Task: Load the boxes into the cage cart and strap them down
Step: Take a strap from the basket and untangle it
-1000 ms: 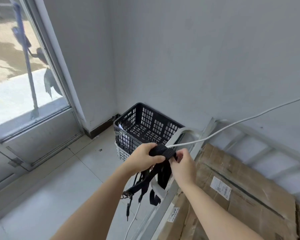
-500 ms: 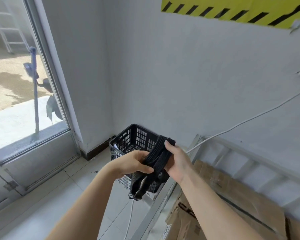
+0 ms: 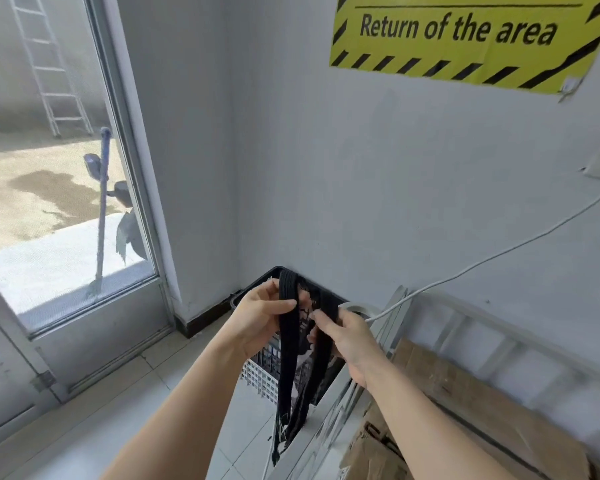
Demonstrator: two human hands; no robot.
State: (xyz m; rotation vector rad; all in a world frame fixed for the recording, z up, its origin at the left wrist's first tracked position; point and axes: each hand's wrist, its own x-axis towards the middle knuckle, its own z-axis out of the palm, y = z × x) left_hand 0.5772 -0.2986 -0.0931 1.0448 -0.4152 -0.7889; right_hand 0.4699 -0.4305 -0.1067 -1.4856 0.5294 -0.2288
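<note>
A black webbing strap (image 3: 287, 344) hangs in loops between my hands, its frayed ends dangling near the floor. My left hand (image 3: 257, 318) pinches the upper loop between thumb and fingers. My right hand (image 3: 349, 339) grips another band of the same strap just to the right. Cardboard boxes (image 3: 465, 403) lie inside the grey metal cage cart (image 3: 392, 323) at the lower right, below my right arm.
A black plastic crate (image 3: 257, 282) stacked on a white one (image 3: 262, 377) stands in the corner behind the strap. A white cable (image 3: 499, 252) runs along the wall to the cart. A glass door (image 3: 49, 202) is at the left, a yellow sign (image 3: 465, 32) above.
The view has tilted upward, showing the yellow sign. My hands have pulled the bunched strap apart, and it now hangs in long loose loops instead of a tight bundle.
</note>
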